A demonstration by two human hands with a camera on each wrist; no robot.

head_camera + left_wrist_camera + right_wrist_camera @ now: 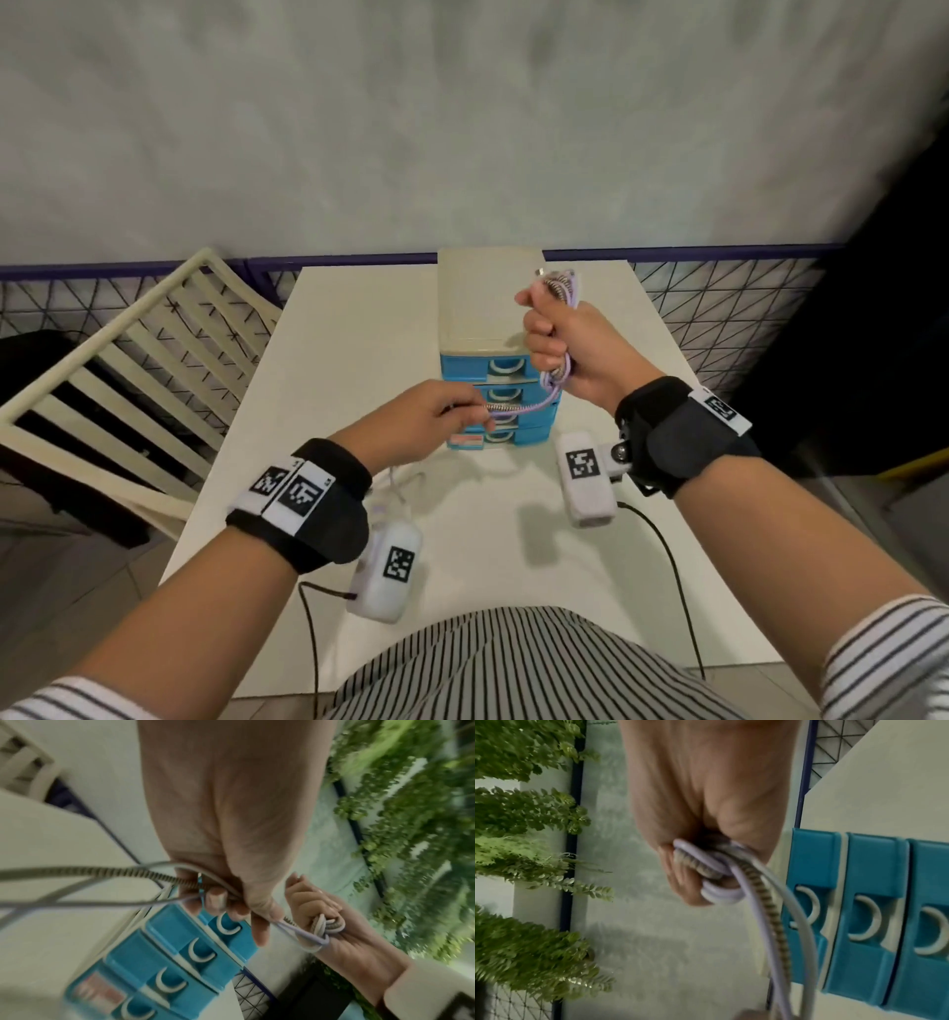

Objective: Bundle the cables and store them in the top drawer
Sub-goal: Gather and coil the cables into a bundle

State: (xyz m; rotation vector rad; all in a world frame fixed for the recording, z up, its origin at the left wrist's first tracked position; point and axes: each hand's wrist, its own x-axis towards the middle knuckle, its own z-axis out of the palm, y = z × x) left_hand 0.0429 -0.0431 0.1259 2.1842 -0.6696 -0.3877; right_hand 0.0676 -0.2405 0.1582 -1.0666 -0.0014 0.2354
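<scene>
- Head view: right hand (557,344) fists coiled lilac and braided cables (561,288); left hand (436,419) pinches the loose tail beside that grip.
- Bundling unfinished; blue plastic top drawer (485,367), behind the grips, is closed.

The middle of the cables (557,303) is hidden inside the right hand (562,342). The drawer unit (164,973) is blurred and cut off at the lower frame edge in the left wrist view.

We see a white table (354,329) carrying a small drawer unit (490,349) with a cream top and four blue drawers, all closed, standing toward its far edge. A loose white cable (405,488) lies nearer us.
</scene>
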